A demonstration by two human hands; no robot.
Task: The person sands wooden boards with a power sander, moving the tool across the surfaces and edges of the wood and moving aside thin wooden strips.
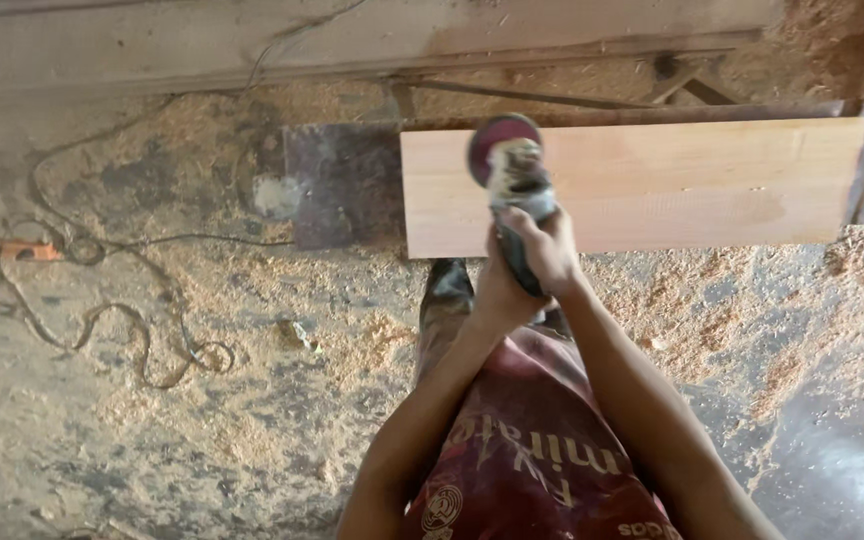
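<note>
Head view: both hands grip the body of an angle grinder [515,190], the left hand [501,290] wrapped around the rear of the housing, the right hand [549,248] closed over it just ahead. The dark red sanding disc [497,143] sits at 12 o'clock from the hands, over the pale wooden board [652,185]. The board lies across a rusty metal frame [642,112]; its far end extends toward 3 o'clock. For an even finish, hold the disc at a shallow angle and apply light pressure. A power cable [112,320] loops across the sawdust-covered floor [252,420] at 9 o'clock.
</note>
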